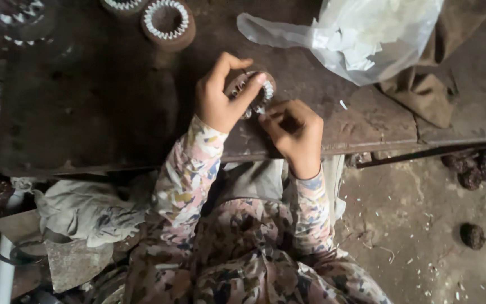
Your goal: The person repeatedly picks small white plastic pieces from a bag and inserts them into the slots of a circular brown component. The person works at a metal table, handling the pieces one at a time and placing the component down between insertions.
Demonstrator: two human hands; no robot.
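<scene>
My left hand [220, 93] grips a round brown metal ring [252, 90] with white slips standing in its inner slots, thumb and fingers curled over its rim. It rests on the dark wooden bench [102, 112]. My right hand [295, 130] is just below and to the right of the ring, fingers pinched at a small white slip [259, 110] at the ring's lower edge. Both sleeves are floral-patterned.
Two more slotted rings [167, 22] with white inserts stand at the bench's far edge. A clear plastic bag [361, 34] of white slips lies at the upper right, with brown cloth [423, 93] under it. Grey rags [85, 211] hang at the left. Dark lumps [472, 235] sit on the floor.
</scene>
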